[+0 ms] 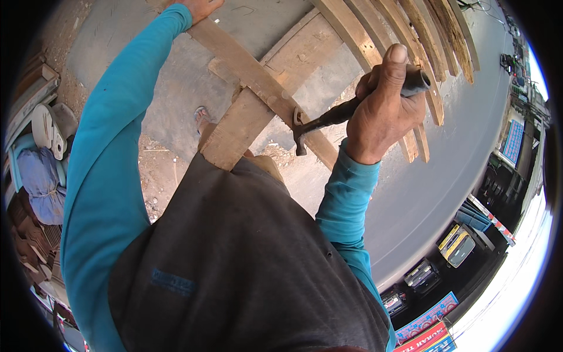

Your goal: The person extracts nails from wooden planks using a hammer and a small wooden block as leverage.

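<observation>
- Your right hand [384, 114] is closed firmly round a dark metal hammer with a black grip [337, 114], fingers curled under, thumb lying straight along the handle and pointing far.
- The butt of the grip pokes out past your fist to the right; the shaft slants left to the head.
- And there's the head, over the near-right part of a long, narrow brown wooden strip [234, 56]; whether it touches, you can't tell from here.
- Up at the far left, your left hand [201, 7] is on that strip's far end, cut off by the top edge, so how wide its fingers spread can't be told.
- The strip runs from far left to near right, crossing on top of a wide, flat brown wooden board [240, 126].
- That board's near end meets your dark grey cloth garment [246, 264], right at your front.
- Off to the far right, a row of long, pale brown wooden slats [352, 29] lies well apart from your left hand.
</observation>
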`<state>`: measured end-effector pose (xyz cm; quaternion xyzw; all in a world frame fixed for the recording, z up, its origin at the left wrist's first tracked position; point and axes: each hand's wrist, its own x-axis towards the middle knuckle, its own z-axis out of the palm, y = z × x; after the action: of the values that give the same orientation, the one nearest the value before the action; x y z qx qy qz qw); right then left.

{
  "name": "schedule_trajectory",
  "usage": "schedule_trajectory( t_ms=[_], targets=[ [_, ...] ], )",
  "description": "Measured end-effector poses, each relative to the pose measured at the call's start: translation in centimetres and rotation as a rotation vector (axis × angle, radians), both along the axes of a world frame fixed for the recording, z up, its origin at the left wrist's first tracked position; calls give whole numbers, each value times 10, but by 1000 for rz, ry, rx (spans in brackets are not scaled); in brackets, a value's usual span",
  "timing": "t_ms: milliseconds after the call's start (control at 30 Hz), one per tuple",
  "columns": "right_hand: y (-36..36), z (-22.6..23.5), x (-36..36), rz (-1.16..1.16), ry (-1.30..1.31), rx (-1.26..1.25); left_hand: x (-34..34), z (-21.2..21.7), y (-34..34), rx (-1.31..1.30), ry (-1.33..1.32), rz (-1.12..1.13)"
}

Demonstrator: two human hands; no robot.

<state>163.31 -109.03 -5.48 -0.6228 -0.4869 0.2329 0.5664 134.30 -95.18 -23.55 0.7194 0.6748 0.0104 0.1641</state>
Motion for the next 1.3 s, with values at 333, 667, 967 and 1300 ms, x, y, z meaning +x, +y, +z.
schedule_trajectory(
  t_ms=[333, 667, 967, 1300],
  targets=[
    [-19, 4, 85, 54, 323, 42, -5, -51, 18, 162, 100, -97],
    [-97, -70, 231, -292, 802, 191, 30, -13, 28, 53, 121, -57],
    [-7, -55, 230, -205, 860, 6, 24, -30, 48, 87, 115, -45],
    [28, -17, 181, 126, 645, -82, 33, -19, 49, 115, 77, -40]
  ],
)
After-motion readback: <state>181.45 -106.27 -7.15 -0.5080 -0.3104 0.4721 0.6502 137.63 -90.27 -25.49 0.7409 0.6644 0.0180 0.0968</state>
